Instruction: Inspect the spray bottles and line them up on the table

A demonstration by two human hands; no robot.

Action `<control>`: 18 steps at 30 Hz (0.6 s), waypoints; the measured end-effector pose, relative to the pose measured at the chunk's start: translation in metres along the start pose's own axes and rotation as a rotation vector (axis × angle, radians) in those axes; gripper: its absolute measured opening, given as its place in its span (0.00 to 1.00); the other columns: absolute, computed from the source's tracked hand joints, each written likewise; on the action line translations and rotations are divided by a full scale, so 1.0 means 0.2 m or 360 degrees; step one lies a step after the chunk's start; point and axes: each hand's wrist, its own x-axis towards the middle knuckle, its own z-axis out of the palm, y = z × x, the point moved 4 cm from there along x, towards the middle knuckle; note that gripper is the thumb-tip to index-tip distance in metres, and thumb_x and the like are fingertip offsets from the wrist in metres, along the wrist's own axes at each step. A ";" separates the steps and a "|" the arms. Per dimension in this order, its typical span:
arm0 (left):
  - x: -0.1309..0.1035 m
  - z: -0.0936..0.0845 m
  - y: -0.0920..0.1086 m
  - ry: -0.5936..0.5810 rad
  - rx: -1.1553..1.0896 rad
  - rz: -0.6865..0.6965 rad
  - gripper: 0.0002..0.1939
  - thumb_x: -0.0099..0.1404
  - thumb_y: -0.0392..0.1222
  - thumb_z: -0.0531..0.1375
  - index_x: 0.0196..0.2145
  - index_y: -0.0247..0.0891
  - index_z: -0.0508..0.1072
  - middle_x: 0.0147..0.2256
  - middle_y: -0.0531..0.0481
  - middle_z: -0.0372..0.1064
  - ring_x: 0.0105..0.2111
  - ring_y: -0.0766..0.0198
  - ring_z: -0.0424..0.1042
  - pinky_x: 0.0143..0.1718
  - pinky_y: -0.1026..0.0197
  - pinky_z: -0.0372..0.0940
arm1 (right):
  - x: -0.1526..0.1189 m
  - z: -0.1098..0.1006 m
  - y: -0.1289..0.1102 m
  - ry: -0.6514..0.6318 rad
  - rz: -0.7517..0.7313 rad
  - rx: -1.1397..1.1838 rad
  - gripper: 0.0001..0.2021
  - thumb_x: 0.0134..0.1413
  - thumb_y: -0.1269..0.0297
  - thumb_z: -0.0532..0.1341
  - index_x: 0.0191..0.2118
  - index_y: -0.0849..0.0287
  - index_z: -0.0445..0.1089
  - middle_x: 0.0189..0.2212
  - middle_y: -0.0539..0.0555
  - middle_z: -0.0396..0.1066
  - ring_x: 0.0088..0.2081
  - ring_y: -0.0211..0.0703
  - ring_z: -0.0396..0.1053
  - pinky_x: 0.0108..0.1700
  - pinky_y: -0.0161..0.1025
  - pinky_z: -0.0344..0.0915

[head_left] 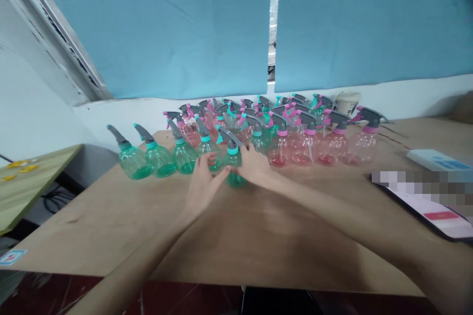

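A green see-through spray bottle (236, 180) with a grey and turquoise trigger head stands upright between my hands, a little in front of the row. My right hand (254, 163) closes on its right side, the fingers partly hidden. On the other side is my left hand (204, 182), thumb and fingers apart. Its thumb tip reaches the bottle's side; whether it presses there I cannot tell. Behind my left fingers stands another green spray bottle (209, 146). Several more green spray bottles (161, 160) line up to the left, each with some green at the bottom.
Pink spray bottles (310, 147) continue the row rightward, with more bottles crowded behind. A phone (417, 202) and a white-and-blue box (436, 159) lie right on the wooden table (221, 246). A paper cup (347, 103) stands behind. A lower side table (33, 182) is at left.
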 end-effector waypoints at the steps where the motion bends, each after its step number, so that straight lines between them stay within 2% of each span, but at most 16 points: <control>1: 0.01 0.01 0.01 0.0065 0.0009 0.0000 0.29 0.59 0.52 0.60 0.53 0.38 0.59 0.53 0.39 0.60 0.53 0.50 0.64 0.45 0.50 0.65 | -0.04 -0.01 0.00 0.0047 -0.0033 -0.0048 0.28 0.49 0.46 0.59 0.49 0.64 0.62 0.49 0.67 0.64 0.46 0.62 0.69 0.40 0.51 0.66; 4: 0.04 0.07 0.07 0.0086 0.0003 0.0058 0.40 0.55 0.53 0.64 0.59 0.39 0.52 0.58 0.36 0.54 0.59 0.48 0.57 0.54 0.47 0.59 | -0.14 -0.05 0.01 0.0159 -0.0096 -0.0118 0.28 0.47 0.43 0.58 0.45 0.62 0.63 0.45 0.65 0.67 0.48 0.60 0.67 0.38 0.48 0.67; 7: 0.05 0.15 0.16 0.0016 -0.0054 0.0126 0.41 0.55 0.52 0.65 0.60 0.38 0.52 0.58 0.36 0.55 0.59 0.48 0.57 0.56 0.46 0.56 | -0.23 -0.07 0.03 0.0132 -0.0130 -0.0064 0.27 0.46 0.43 0.58 0.44 0.61 0.62 0.43 0.63 0.69 0.47 0.58 0.68 0.37 0.47 0.67; 12: 0.03 0.23 0.27 -0.0136 -0.0189 0.0192 0.25 0.60 0.49 0.61 0.51 0.38 0.62 0.51 0.41 0.65 0.51 0.51 0.67 0.52 0.49 0.61 | -0.36 -0.10 0.09 0.0158 -0.0253 0.0036 0.35 0.46 0.42 0.60 0.52 0.67 0.58 0.45 0.66 0.69 0.46 0.60 0.69 0.39 0.50 0.68; 14: 0.02 0.25 0.29 -0.0197 -0.0230 0.0187 0.20 0.61 0.47 0.59 0.49 0.38 0.63 0.46 0.44 0.69 0.46 0.54 0.70 0.48 0.51 0.63 | -0.41 -0.10 0.11 0.0169 -0.0346 0.0076 0.37 0.46 0.40 0.60 0.52 0.68 0.59 0.44 0.66 0.70 0.46 0.61 0.69 0.41 0.51 0.68; 18: 0.00 0.28 0.31 -0.0288 -0.0374 0.0200 0.15 0.61 0.42 0.56 0.46 0.39 0.66 0.37 0.51 0.72 0.38 0.58 0.72 0.42 0.55 0.66 | -0.51 -0.11 0.20 0.0120 -0.0513 0.0147 0.39 0.45 0.38 0.60 0.53 0.67 0.60 0.43 0.66 0.70 0.46 0.59 0.69 0.46 0.52 0.67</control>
